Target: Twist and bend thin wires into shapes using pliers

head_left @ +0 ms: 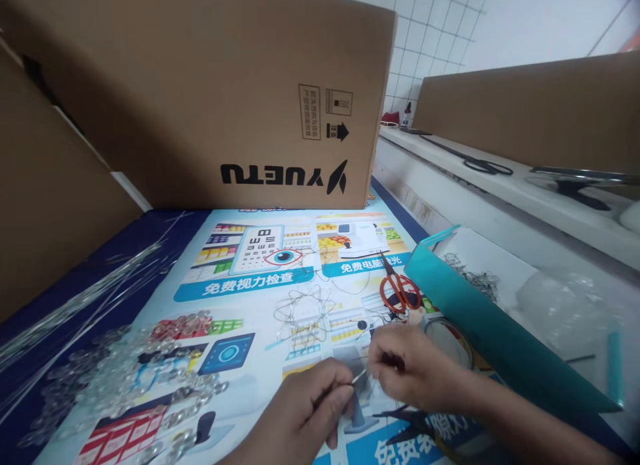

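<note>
My left hand [313, 402] is closed, with a thin pale rod or wire [359, 377] sticking out from its pinched fingertips. Close beside it, my right hand [417, 365] is pinched near the rod's far end; what lies in its fingers is too small to make out. Beyond both hands, a flower-like shape of looped thin wire [305, 312] rests on the printed sheet [260, 358]. Scissors with orange-red handles [400, 293] lie past my right hand. A dark tool [407, 422], partly hidden, sits under my right wrist, and a round coil or ring [453, 338] is behind it.
Many clear beads [125, 378] spread at left, near a bundle of thin straight wires [85, 298]. A teal box [500, 325] at right holds small metal pieces [473, 275] and a clear plastic bag [560, 298]. A large cardboard box [200, 98] blocks the back; a white ledge [525, 192] runs along the right.
</note>
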